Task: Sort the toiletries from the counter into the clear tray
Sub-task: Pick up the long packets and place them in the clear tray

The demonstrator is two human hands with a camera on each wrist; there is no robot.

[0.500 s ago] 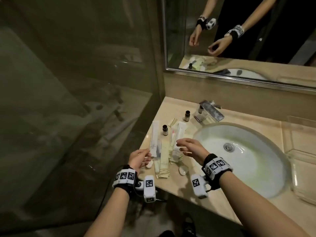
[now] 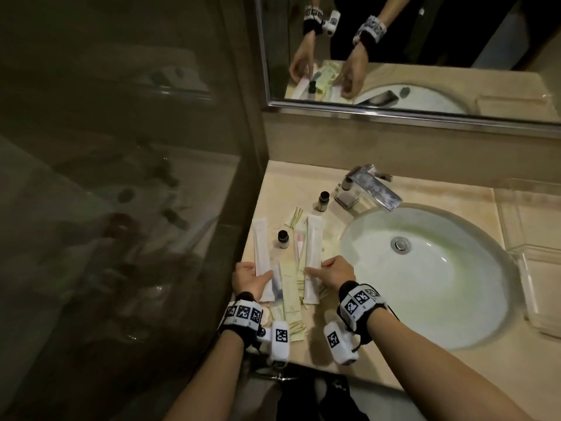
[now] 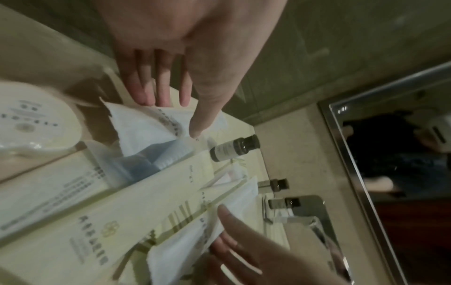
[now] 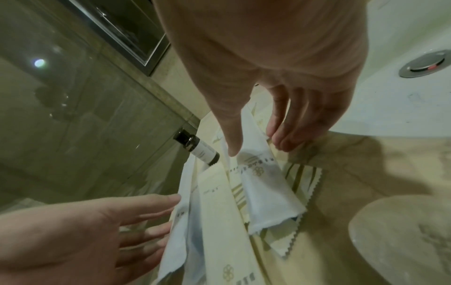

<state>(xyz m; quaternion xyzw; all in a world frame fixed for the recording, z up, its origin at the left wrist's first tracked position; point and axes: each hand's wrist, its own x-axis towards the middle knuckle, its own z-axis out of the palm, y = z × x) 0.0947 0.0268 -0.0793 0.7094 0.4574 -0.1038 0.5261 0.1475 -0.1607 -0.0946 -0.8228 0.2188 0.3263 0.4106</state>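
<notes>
— On the left end of the tabletop, between the glass wall and the sink, what lies there?

— A loose heap of flat packets: long white paper sleeves and pale yellow sachets with zigzag-cut ends, overlapping one another. The heap runs close to the tabletop's left edge by the glass and reaches toward the front edge near the person.

— And the hands?

— The left hand lies at the heap's left side, fingers straight and spread, fingertips touching a long white sleeve. The right hand is at the heap's right side, thumb resting on another white sleeve, fingers loosely bent beside it. Neither one grips anything.

— Anything upright?

— A small dark-capped bottle stands between the two white sleeves; a second bottle stands farther back, near the metal tap, whose flat shiny spout juts over the sink. Two round pale soaps in wrappers sit at the front: one soap by the left wrist, one by the right.

— Where is the tray?

— The clear tray sits on the far side of the sink, well apart from the heap, at the right edge of the head view. Its walls are transparent and straight. Bare stone tabletop shows in front of the sink, a narrow strip along the rounded white bowl.
</notes>
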